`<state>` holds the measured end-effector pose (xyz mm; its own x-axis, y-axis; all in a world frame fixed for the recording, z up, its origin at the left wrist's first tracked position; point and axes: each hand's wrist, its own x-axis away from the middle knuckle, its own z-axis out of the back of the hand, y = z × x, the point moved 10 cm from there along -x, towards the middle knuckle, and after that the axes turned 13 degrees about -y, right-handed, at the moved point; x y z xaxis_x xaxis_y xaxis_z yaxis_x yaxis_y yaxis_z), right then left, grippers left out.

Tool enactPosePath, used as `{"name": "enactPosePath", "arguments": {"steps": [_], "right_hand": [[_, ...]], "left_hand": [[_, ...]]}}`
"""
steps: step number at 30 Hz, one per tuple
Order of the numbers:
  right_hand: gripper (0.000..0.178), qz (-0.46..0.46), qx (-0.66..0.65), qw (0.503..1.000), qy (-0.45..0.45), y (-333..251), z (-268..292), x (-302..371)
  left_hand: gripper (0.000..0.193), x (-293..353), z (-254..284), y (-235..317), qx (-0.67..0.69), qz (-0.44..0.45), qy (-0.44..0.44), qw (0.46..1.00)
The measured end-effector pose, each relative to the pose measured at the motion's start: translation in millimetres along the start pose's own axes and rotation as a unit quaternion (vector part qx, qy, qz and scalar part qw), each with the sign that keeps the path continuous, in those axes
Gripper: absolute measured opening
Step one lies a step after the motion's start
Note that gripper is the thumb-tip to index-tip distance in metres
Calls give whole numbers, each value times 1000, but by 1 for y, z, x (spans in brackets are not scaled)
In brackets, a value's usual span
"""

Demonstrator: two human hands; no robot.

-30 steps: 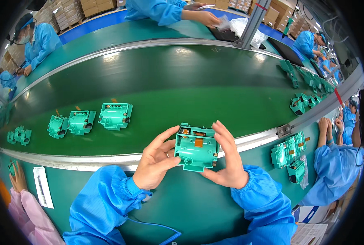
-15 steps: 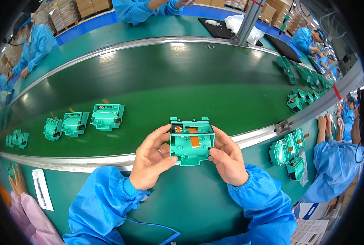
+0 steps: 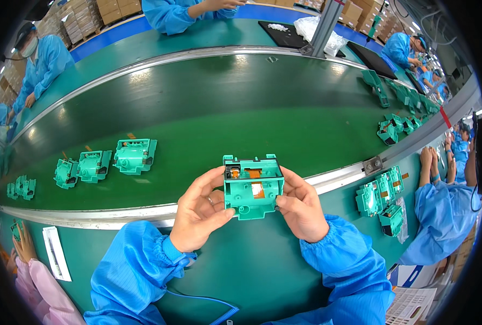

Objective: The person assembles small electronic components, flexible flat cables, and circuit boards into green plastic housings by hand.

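Note:
Between my two hands, a green plastic housing point(image 3: 243, 203) is held up in front of the belt's near rail. It is an open, box-like shell with an orange flex strip point(image 3: 258, 189) inside and a small dark part at its upper left corner. My left hand point(image 3: 197, 211) grips its left side, thumb at the lower corner and fingers curled behind. On the opposite side, my right hand point(image 3: 304, 211) pinches the right wall between thumb and fingers. The fingers behind the housing are partly hidden.
A green conveyor belt point(image 3: 208, 124) crosses ahead, carrying similar housings point(image 3: 135, 157) at left and more point(image 3: 388, 131) at right. Several housings point(image 3: 368, 199) lie on the table at right, beside a co-worker's sleeve point(image 3: 441, 222). A white strip point(image 3: 56, 253) lies left, near a pink-sleeved co-worker's hand point(image 3: 25, 246).
The housings on the belt have shifted slightly left. The held housing has tilted a little, and its orange strip now catches a bright glare. My grip stays the same.

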<state>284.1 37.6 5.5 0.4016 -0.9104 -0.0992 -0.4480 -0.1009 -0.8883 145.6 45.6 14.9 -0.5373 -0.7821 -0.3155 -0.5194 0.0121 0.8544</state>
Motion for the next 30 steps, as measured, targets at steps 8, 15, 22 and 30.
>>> {"name": "enactPosePath", "arguments": {"steps": [8, 15, 22, 30], "right_hand": [[55, -49, -151, 985, -60, 14, -8, -3], [54, 94, 200, 974, 45, -34, 7, 3], [39, 198, 613, 765, -16, -68, -53, 8], [38, 176, 623, 762, 14, -73, -77, 17]], "left_hand": [[65, 0, 2, -1, 44, 21, 15, 999], [63, 5, 5, 1, -11, 8, 18, 1000], [56, 6, 1, -2, -93, 28, 3, 995], [57, 17, -18, 19, -132, 2, -64, 989]]}}
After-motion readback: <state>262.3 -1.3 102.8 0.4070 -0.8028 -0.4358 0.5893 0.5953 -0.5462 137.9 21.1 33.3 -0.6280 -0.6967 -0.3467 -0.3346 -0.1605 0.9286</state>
